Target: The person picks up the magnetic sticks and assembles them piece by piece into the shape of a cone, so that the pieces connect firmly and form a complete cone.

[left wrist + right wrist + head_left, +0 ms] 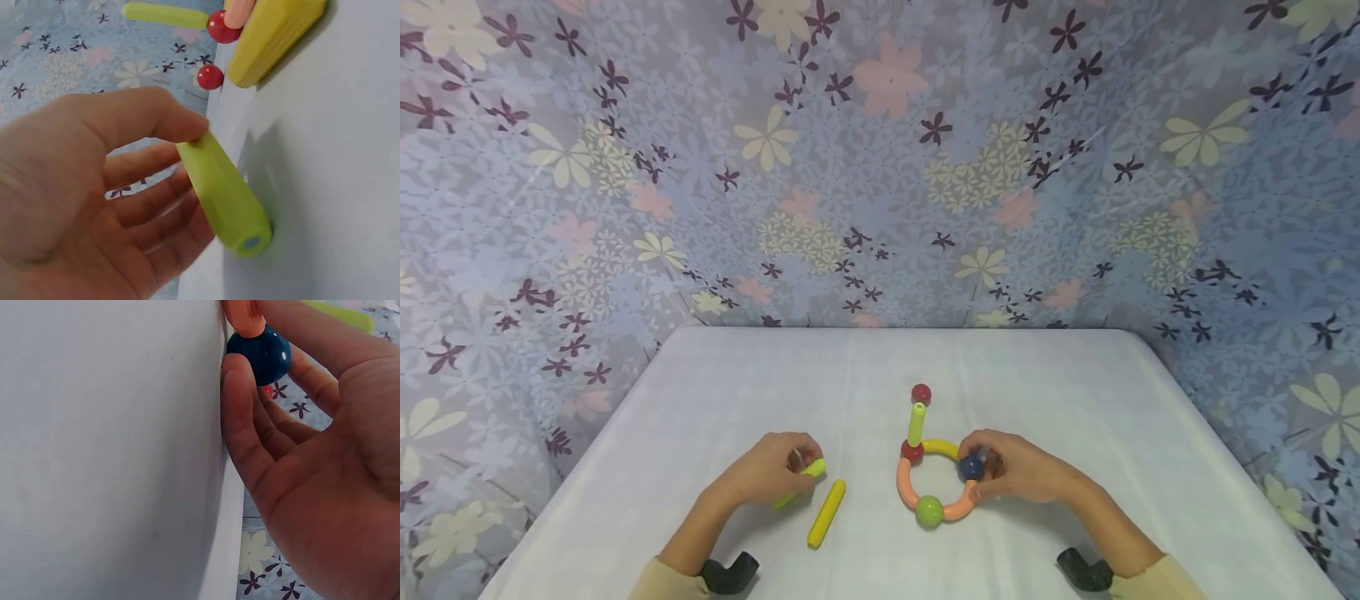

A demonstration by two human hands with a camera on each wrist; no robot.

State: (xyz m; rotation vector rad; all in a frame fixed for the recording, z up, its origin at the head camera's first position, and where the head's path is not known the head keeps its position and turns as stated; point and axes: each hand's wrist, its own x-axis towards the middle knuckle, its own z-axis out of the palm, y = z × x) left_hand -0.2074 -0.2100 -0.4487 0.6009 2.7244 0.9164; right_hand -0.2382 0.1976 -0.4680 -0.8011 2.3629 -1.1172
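My left hand (pixel 771 468) pinches a lime-green magnetic rod (pixel 222 194) between thumb and fingers, its lower end close to or on the table. Just right of that hand lies a yellow rod (pixel 826 514). A ring of curved sticks and balls lies right of centre: orange curved pieces (pixel 906 483), a yellow curved piece (pixel 940 447), a green ball (pixel 929 512), a red ball (pixel 912 451) and a dark blue ball (pixel 970 467). From the red ball a light-green rod (pixel 917 425) stands up. My right hand (pixel 1026 468) holds the blue ball at the ring's right side.
Behind the ring sits a separate red ball (pixel 921 394). White cloth covers the table (pixel 760 375), and a flowered curtain (pixel 880 167) hangs behind its far edge. Dark wrist-worn devices (pixel 730 573) show below both hands.
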